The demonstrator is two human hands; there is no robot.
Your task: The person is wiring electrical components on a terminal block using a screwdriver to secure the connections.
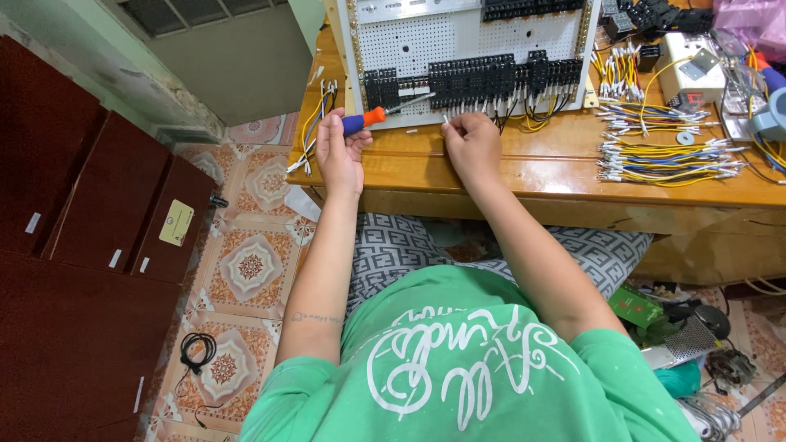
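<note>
My left hand (340, 151) grips a screwdriver (385, 113) with a blue and orange handle, its metal shaft pointing right toward a row of black terminal blocks (475, 80). These blocks sit on a white perforated panel (409, 41) lying on the wooden table (565, 176). My right hand (472, 147) rests fisted at the panel's near edge, pinching a thin wire end (446, 120) below the terminal row. Yellow and blue wires hang from the blocks just right of that hand.
Bundles of cut yellow, blue and white wires (667, 155) lie on the table's right side, beside a beige box (684, 69). More wires (315, 123) lie at the left edge. Dark red cabinets (90, 213) stand left; tools clutter the floor (696, 336) at right.
</note>
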